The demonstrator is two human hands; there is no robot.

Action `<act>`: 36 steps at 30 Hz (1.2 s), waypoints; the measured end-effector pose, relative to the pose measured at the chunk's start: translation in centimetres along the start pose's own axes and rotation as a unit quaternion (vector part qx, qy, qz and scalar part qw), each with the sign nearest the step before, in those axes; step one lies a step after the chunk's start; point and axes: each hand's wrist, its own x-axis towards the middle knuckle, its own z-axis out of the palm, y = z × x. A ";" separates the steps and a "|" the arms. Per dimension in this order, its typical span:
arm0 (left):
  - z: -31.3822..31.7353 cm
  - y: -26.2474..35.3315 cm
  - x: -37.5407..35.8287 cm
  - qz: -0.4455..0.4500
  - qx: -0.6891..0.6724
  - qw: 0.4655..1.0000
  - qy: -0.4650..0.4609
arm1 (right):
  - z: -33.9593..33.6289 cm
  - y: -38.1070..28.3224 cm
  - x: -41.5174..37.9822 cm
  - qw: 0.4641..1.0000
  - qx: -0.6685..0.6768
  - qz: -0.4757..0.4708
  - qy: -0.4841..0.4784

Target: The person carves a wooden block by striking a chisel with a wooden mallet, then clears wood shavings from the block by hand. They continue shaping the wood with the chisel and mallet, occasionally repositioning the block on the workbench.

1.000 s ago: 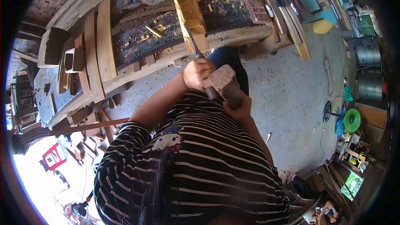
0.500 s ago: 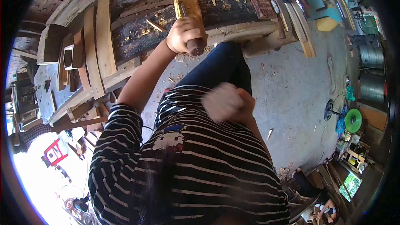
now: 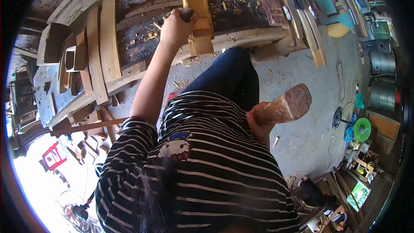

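Observation:
My left hand (image 3: 176,28) is wrapped round a dark rounded handle (image 3: 186,14), which looks like a chisel's; its blade is hidden. It is at the left side of a yellowish wooden beam (image 3: 196,0) lying on the workbench, with wood chips around it. Low on the right, beside my striped shirt, my right hand (image 3: 260,125) grips a thick, worn wooden mallet (image 3: 284,105), its broad end pointing up and right.
Long boards (image 3: 110,34) lie across the bench at the left. A dark reddish plank (image 3: 268,0) and more strips (image 3: 310,30) are at the right. A green disc-like fan (image 3: 364,129) stands far right. Part of another person (image 3: 338,218) shows lower right.
My left hand and the handle have moved up and left, uncovering the beam's near end. My right hand has swung the mallet to the right, away from my body.

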 end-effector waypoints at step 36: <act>4.6 11.3 -6.1 0.655 -0.148 0.738 0.058 | -1.9 2.2 0.9 0.979 0.166 -0.105 0.060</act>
